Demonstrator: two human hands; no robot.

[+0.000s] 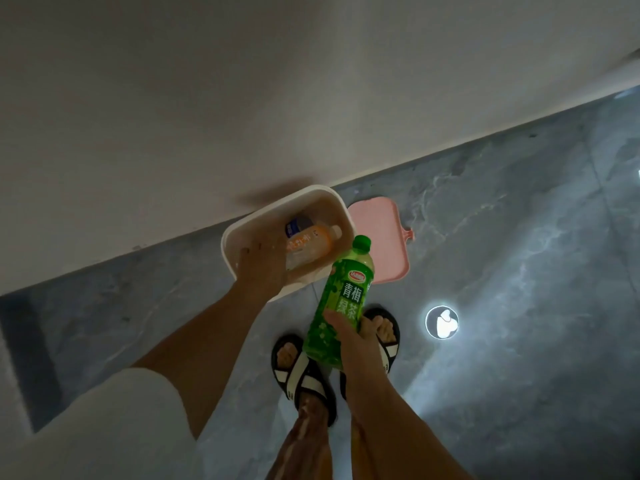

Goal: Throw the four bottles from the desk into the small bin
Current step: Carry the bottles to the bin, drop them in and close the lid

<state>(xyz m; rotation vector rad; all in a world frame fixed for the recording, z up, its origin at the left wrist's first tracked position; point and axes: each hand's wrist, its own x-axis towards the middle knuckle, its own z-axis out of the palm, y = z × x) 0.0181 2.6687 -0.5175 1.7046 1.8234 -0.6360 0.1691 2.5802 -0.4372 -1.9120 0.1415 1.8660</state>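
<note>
Green bottle (337, 299), base clasped in the right hand (356, 348), tilts cap-first toward the bin (242, 230) for dropping; the left hand (261, 268) hovers empty, grip loosely spread.

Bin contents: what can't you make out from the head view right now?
- How many bottles lie in the bin: the left hand covers part of the inside; an orange bottle and a blue-labelled one show.
- Left hand's grip: blurred.
- The green bottle's base: hidden by the right hand.
</note>
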